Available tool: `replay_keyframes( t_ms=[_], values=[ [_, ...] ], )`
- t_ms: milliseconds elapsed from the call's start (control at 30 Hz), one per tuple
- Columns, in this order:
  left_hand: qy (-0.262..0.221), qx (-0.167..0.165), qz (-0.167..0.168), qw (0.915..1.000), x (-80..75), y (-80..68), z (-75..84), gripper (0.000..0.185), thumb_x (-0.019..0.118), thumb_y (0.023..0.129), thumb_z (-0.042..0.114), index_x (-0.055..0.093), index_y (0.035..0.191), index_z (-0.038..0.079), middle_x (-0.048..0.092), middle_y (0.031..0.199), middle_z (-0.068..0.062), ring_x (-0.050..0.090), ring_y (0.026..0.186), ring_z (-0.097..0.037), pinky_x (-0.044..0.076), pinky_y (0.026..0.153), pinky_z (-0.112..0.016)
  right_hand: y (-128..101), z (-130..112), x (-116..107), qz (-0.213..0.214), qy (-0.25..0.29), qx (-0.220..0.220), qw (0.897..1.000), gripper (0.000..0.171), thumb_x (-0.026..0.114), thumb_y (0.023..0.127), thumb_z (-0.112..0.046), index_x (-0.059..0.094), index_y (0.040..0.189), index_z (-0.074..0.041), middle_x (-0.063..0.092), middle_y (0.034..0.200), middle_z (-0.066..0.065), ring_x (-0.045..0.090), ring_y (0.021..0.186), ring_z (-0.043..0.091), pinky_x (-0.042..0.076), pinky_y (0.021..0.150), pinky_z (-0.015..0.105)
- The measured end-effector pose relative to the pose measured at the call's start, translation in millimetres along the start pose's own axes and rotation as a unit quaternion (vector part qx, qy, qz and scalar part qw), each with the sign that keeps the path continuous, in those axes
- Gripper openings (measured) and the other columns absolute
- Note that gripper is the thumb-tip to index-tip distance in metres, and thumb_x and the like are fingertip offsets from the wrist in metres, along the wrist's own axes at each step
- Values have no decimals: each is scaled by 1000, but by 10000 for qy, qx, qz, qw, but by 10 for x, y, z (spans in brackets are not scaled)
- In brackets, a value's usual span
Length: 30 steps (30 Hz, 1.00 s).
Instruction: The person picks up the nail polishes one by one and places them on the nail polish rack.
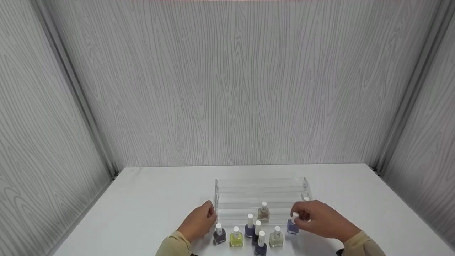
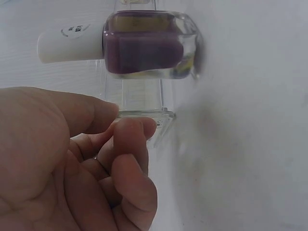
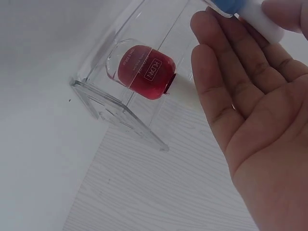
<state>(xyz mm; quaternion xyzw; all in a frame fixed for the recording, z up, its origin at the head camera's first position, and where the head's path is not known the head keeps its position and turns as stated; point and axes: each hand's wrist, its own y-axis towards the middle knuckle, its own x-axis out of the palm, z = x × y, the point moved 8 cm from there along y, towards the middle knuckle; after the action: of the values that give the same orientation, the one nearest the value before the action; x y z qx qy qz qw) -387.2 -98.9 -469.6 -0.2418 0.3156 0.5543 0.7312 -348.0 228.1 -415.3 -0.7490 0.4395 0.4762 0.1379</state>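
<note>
A clear acrylic stepped rack [image 1: 261,192] stands mid-table. My left hand [image 1: 212,212] is at its left end, where curled fingers [image 2: 139,130] and thumb close on the rack's end wall [image 2: 144,114]. A purple bottle [image 2: 144,45] stands just beyond that hand. My right hand [image 1: 298,217] pinches the white cap [image 3: 262,24] of a blue-violet nail polish bottle [image 1: 293,227] in front of the rack's right end, with the other fingers straight. A red bottle [image 3: 142,72] sits in the rack's right end. A beige bottle [image 1: 263,211] stands on the low step.
Several more polish bottles stand in a cluster before the rack, among them a yellow one [image 1: 235,238], a pale one [image 1: 276,238] and a dark blue one [image 1: 261,246]. The white table [image 1: 142,206] is enclosed by grey wood-grain walls [image 1: 227,89] on three sides.
</note>
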Motion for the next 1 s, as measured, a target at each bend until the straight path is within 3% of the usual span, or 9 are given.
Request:
replay_keyframes(
  t_ms=[267,533,767,1000],
  values=[
    [-27,32,14,10000,5,-10,-11,11,56,105,16,51,95,12,55,76,0,56,65,-14,45,56,-30,9,-136,-52,282,-72,41,9996,8,67,100,-22,69,108,-20,68,93,-17,64,82,0,55,71,29],
    [2,54,54,10000,0,-2,-8,12,56,105,16,51,95,12,55,76,0,56,65,-14,44,56,-30,15,-186,-161,1005,-279,-47,9945,14,67,96,-9,70,104,-20,65,86,-18,58,75,1,49,63,25],
    [-25,97,28,9999,1,3,25,13,56,105,16,50,95,12,56,76,-1,56,65,-14,45,57,-31,14,-265,-237,1538,-305,435,9867,11,67,100,-19,70,108,-24,69,99,-16,63,90,6,50,65,26],
    [-2,129,50,9999,19,-3,-12,12,54,105,16,50,94,12,55,73,1,53,61,-13,42,53,-29,101,-418,-268,1645,-535,281,9845,12,67,101,-23,70,113,-23,69,102,-16,66,96,11,52,73,32]
  ],
)
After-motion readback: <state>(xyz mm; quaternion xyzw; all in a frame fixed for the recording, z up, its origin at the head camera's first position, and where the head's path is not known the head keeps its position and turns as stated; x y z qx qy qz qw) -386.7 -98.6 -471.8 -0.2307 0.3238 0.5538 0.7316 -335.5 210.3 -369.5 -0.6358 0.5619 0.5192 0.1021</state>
